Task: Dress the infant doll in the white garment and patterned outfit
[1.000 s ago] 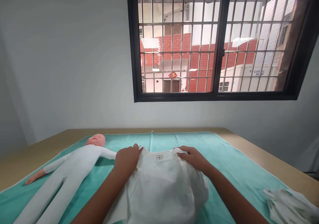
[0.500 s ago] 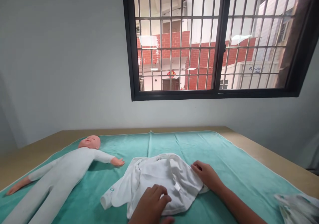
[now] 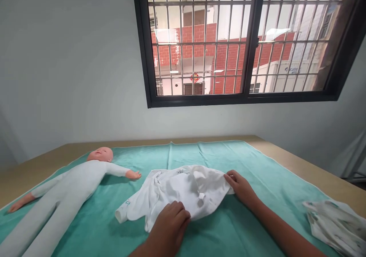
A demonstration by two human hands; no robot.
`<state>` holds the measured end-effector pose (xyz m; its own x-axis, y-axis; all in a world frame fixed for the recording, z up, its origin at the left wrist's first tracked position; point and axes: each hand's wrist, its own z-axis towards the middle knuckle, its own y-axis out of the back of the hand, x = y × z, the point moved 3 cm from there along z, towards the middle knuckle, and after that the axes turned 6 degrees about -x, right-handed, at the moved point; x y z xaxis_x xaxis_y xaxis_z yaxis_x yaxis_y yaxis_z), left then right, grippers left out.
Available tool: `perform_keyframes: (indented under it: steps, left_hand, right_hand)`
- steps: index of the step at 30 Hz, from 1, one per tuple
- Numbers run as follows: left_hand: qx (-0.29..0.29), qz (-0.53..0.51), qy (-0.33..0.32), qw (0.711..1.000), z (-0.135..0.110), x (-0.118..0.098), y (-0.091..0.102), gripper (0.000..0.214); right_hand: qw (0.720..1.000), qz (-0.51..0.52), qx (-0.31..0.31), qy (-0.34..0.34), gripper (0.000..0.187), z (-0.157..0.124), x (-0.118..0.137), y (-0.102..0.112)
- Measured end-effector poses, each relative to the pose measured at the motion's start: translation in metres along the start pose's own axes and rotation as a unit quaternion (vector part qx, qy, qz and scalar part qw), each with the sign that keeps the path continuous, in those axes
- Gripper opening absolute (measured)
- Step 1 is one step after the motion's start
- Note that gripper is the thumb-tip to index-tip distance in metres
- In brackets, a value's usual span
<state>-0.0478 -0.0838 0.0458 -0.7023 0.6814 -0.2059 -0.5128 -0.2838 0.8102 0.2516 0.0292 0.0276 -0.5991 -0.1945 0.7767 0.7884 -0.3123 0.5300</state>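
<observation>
A white baby shirt lies crumpled and partly spread on the green cloth. A small printed label shows near its top edge, and one sleeve with a printed cuff points to the lower left. My left hand is closed on the shirt's lower edge, its fingertips bunched over the fabric. At the right edge, my right hand pinches the fabric between thumb and fingers. The cloth between my two hands is lifted slightly.
To the left a baby doll with a white body lies on its back, one arm reaching toward the shirt. Folded patterned fabric sits at the right. The green cloth covers a wooden table below a barred window.
My left hand has closed on the shirt's lower edge, and my right hand now pinches its right side. That side is pulled up and outward. The view has tilted down slightly.
</observation>
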Motion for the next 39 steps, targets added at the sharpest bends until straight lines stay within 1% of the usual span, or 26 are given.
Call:
perform_keyframes:
  steps: [2, 4, 8, 11, 13, 16, 18, 20, 21, 23, 24, 25, 26, 27, 28, 29, 30, 32, 34, 36, 38, 39]
  left_hand:
    - [-0.01, -0.024, -0.021, 0.999, 0.0, -0.004, 0.004, 0.015]
    - [-0.006, -0.045, -0.04, 0.998, -0.001, -0.008, 0.006, 0.015]
    - [0.034, -0.064, -0.037, 0.997, -0.002, -0.014, 0.009, 0.019]
    - [0.071, -0.098, -0.003, 0.993, -0.001, -0.014, 0.011, 0.018]
    - [0.097, -0.142, 0.037, 0.984, -0.001, -0.011, 0.013, 0.016]
    - [0.135, -0.2, 0.093, 0.966, -0.001, -0.008, 0.016, 0.013]
    - [0.15, -0.216, 0.106, 0.959, -0.002, -0.009, 0.016, 0.013]
    - [0.147, -0.212, 0.093, 0.962, -0.004, -0.013, 0.016, 0.015]
    - [0.135, -0.203, 0.082, 0.966, -0.004, -0.014, 0.016, 0.017]
    - [0.094, -0.181, 0.075, 0.976, -0.002, -0.009, 0.018, 0.022]
    - [0.063, -0.169, 0.093, 0.979, 0.0, -0.001, 0.019, 0.024]
    - [0.028, -0.155, 0.126, 0.979, 0.002, 0.012, 0.022, 0.026]
    - [-0.009, -0.138, 0.174, 0.975, 0.003, 0.029, 0.026, 0.026]
    - [-0.049, -0.111, 0.23, 0.966, 0.003, 0.05, 0.032, 0.026]
    - [-0.078, -0.071, 0.274, 0.956, 0.002, 0.072, 0.038, 0.025]
    - [-0.099, -0.024, 0.321, 0.942, -0.001, 0.094, 0.046, 0.025]
    - [-0.093, 0.017, 0.359, 0.929, -0.005, 0.116, 0.052, 0.026]
    - [-0.016, 0.046, 0.402, 0.914, -0.015, 0.151, 0.062, 0.024]
    - [0.058, 0.041, 0.421, 0.905, -0.025, 0.171, 0.07, 0.029]
    - [0.127, 0.013, 0.415, 0.901, -0.032, 0.176, 0.075, 0.038]
    - [0.184, -0.023, 0.388, 0.903, -0.033, 0.172, 0.078, 0.044]
    - [0.201, -0.038, 0.374, 0.905, -0.032, 0.168, 0.079, 0.045]
  right_hand:
    - [0.999, -0.003, -0.038, 0.012, 0.036, -0.003, 0.005, 0.004]
    - [0.997, -0.022, -0.072, 0.023, 0.034, -0.007, 0.011, 0.008]
    - [0.993, -0.053, -0.107, 0.019, 0.034, -0.01, 0.018, 0.014]
    - [0.991, -0.029, -0.13, 0.011, 0.035, -0.008, 0.015, 0.019]
    - [0.991, 0.006, -0.137, -0.006, 0.037, -0.005, 0.01, 0.022]
    - [0.988, 0.049, -0.138, -0.046, 0.04, 0.001, -0.003, 0.026]
    - [0.985, 0.07, -0.138, -0.072, 0.04, 0.006, -0.014, 0.026]
    - [0.982, 0.105, -0.133, -0.088, 0.04, 0.01, -0.025, 0.024]
    - [0.98, 0.123, -0.135, -0.084, 0.041, 0.012, -0.028, 0.023]
    - [0.978, 0.13, -0.155, -0.044, 0.039, 0.015, -0.03, 0.022]
    - [0.979, 0.109, -0.175, -0.009, 0.037, 0.015, -0.028, 0.023]
    - [0.977, 0.073, -0.196, 0.031, 0.034, 0.013, -0.024, 0.024]
    - [0.974, 0.032, -0.211, 0.07, 0.031, 0.011, -0.018, 0.024]
    - [0.971, -0.007, -0.213, 0.104, 0.029, 0.008, -0.01, 0.024]
    - [0.971, -0.038, -0.2, 0.129, 0.027, 0.004, -0.002, 0.022]
    - [0.973, -0.06, -0.171, 0.144, 0.026, 0.0, 0.007, 0.02]
    - [0.976, -0.079, -0.13, 0.154, 0.025, -0.005, 0.016, 0.016]
    - [0.978, -0.123, -0.033, 0.166, 0.029, -0.015, 0.033, 0.008]
    - [0.97, -0.168, 0.052, 0.17, 0.034, -0.025, 0.045, -0.001]
    - [0.962, -0.198, 0.102, 0.159, 0.036, -0.03, 0.049, -0.008]
    - [0.959, -0.211, 0.121, 0.145, 0.035, -0.03, 0.049, -0.011]
    - [0.958, -0.216, 0.121, 0.143, 0.034, -0.03, 0.049, -0.011]
